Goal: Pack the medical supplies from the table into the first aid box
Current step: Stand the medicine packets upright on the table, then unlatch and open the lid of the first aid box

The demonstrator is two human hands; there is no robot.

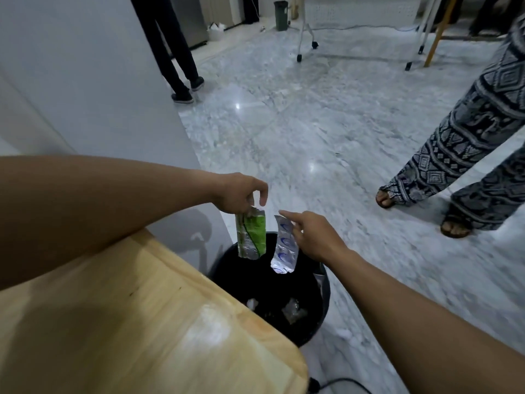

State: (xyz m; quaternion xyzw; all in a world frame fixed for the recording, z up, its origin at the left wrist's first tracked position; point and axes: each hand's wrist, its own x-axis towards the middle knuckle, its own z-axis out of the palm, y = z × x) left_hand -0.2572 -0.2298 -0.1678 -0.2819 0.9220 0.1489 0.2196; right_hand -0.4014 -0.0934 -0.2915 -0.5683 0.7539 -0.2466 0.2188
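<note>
Wrappers hang over the round black waste bin (pixel 322 314), one from each of our hands. The green and silver foil wrapper (pixel 251 236) dangles straight down above the bin's far left rim, pinched at its top edge by the fingertips of our left hand (pixel 241 194), so nearly the whole packet lies below the grip. The white foil wrapper with blue print (pixel 284 247) hangs just to the right of it, above the bin's open mouth; our right hand (pixel 315 236) touches its upper right edge with the forefinger stretched out, but we cannot tell whether the fingers truly clasp it or have let it go. The two wrappers are apart, not touching. Inside the bin lie a few pale crumpled scraps (pixel 292 309). The pale wooden table with a rounded corner (pixel 127 322) overlaps the bin's near left side. Beyond the bin spreads grey marble floor (pixel 312 123), where two other persons stand: patterned trousers and sandals (pixel 454 155) to the right, black trousers and shoes (pixel 181 66) far beyond.
</note>
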